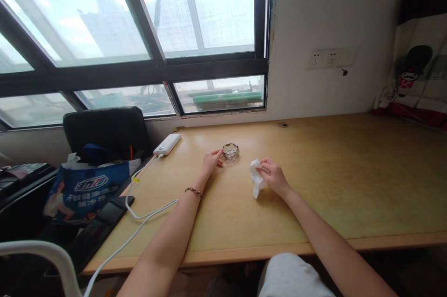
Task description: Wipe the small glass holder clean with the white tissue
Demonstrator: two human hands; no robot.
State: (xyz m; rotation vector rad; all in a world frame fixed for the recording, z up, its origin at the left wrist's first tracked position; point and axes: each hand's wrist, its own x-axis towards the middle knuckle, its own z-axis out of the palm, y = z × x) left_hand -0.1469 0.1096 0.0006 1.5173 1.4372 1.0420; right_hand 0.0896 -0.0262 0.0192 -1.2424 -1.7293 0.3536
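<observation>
On the wooden table (pixel 335 185) sits a small clear glass ashtray (pixel 231 152) with a scalloped rim. My left hand (pixel 211 162), a braided bracelet on its wrist, grips the ashtray's left edge between its fingers. To the right, my right hand (pixel 272 176) is closed on a crumpled white tissue (pixel 257 179), pinched between thumb and fingers. The tissue's lower end hangs down near the tabletop. A short gap separates the tissue from the ashtray.
A white power bank (pixel 167 145) lies at the table's left side, its white cable (pixel 139 217) looping toward the front edge. Left of the table are a black chair (pixel 106 127) and a blue bag (pixel 92 190). A window and wall stand behind.
</observation>
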